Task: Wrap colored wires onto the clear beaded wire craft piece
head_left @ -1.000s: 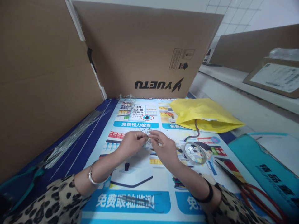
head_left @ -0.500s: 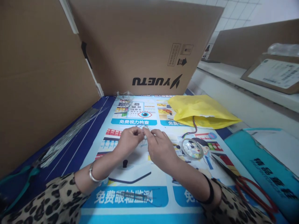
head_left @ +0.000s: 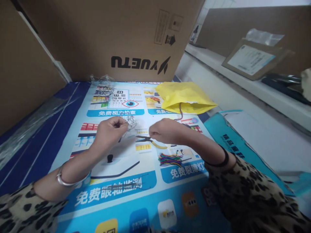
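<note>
My left hand [head_left: 110, 131] is closed in a pinch on a tangle of thin silver wire [head_left: 131, 122], which sticks out past the fingertips. Apart from it, to the right, my right hand [head_left: 166, 131] is curled closed. What its fingers hold, if anything, is hidden. Small pliers [head_left: 159, 144] with yellow handles lie on the printed sheet between the hands, their dark jaws pointing left. Below the right hand lies a bundle of coloured cords [head_left: 169, 159]. Several thin dark wires [head_left: 133, 186] rest on the sheet nearer to me.
A yellow pouch [head_left: 187, 94] with a cord at its mouth lies behind my right hand. More tangled wire [head_left: 103, 84] sits at the back left. Cardboard [head_left: 116, 32] stands behind and to the left. Clear plastic with wires [head_left: 31, 124] lies left; a teal box [head_left: 230, 139] lies right.
My hands have come apart; the right hand has moved right, and the wire tangle stays at the left hand. The pliers and coloured cords now show. The view has shifted right.
</note>
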{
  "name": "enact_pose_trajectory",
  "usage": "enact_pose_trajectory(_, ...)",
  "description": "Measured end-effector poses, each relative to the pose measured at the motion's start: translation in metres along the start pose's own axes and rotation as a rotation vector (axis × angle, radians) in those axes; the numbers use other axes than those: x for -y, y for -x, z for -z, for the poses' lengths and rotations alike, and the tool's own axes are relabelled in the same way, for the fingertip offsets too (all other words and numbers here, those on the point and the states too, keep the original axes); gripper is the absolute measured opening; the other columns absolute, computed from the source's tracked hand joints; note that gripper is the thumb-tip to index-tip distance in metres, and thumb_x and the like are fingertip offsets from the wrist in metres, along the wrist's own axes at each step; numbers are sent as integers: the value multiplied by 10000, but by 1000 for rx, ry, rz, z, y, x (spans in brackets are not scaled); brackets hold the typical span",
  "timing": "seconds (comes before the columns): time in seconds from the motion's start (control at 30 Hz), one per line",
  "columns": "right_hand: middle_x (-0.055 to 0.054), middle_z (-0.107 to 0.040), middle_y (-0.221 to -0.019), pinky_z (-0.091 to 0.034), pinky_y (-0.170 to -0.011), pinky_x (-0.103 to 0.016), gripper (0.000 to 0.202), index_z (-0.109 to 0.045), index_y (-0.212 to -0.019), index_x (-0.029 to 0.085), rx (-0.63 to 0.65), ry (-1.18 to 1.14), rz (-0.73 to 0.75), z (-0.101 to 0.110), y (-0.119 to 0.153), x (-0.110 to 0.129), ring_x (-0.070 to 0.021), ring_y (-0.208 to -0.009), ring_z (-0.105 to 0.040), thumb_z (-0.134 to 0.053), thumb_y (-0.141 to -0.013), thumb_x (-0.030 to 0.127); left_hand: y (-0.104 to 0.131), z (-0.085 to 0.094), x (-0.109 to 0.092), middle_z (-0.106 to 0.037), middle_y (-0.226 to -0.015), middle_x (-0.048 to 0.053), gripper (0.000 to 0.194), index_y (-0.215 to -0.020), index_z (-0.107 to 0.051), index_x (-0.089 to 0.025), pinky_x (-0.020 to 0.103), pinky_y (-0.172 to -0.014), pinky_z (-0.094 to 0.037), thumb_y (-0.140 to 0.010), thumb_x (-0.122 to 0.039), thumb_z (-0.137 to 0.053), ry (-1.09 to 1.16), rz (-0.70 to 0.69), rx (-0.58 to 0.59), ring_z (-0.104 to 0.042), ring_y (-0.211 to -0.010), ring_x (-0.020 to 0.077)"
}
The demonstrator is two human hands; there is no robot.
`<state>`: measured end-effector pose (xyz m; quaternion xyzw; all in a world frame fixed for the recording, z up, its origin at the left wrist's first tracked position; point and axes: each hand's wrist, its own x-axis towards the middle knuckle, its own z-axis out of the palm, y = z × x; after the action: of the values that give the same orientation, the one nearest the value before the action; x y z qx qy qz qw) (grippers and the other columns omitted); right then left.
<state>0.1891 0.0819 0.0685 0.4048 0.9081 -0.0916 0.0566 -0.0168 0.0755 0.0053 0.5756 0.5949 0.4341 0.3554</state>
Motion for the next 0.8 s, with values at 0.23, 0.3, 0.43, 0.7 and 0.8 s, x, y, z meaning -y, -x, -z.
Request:
enact_pose_trajectory(0.23, -24, -638, -629, -240, -506, -251, 177, -650, -656, 177, 201, 0, -24, -29, 49, -22, -120, -535, -463, -510, -734, 101, 4, 0, -9, -474, -543, -47, 98, -641, -570, -175, 192, -427, -287, -666, -259, -614, -1, 53, 22, -388, -474, 78)
enact_pose_trajectory(0.3, -35, -662, -693, -261, -519, -244, 165, -664, -706, 176, 189, -45, -51, -36, 58, -24, -134, -590, -515, -522, -729, 96, 4, -1, -10, -471, -540, -47, 102, -646, -575, -171, 191, -432, -291, -664, -264, -615, -4, 58, 25, -389, -475, 78)
enact_pose_trajectory(0.43, -58, -676, -781, -275, -532, -242, 177, -662, -773, 164, 142, -79, -95, -44, 68, -21, -157, -674, -562, -520, -728, 67, 4, -2, -9, -495, -553, -37, 113, -629, -581, -161, 195, -463, -320, -663, -266, -604, 7, 29, 21, -416, -503, 88)
enact_pose_trajectory(0.7, -64, -639, -728, -264, -531, -251, 147, -590, -694, 147, 104, -15, -102, -60, 74, -18, -157, -639, -541, -474, -731, 65, 4, -5, 0, -478, -545, -37, 110, -609, -565, -163, 196, -470, -333, -677, -250, -571, 45, -35, 20, -410, -502, 91)
enact_pose_trajectory(0.8, -67, -639, -718, -253, -525, -255, 140, -590, -699, 143, 87, 2, -118, -61, 75, -19, -164, -639, -543, -483, -698, 54, 6, -6, 2, -478, -553, -32, 117, -605, -558, -163, 197, -479, -337, -684, -250, -563, 48, -52, 18, -422, -519, 95)
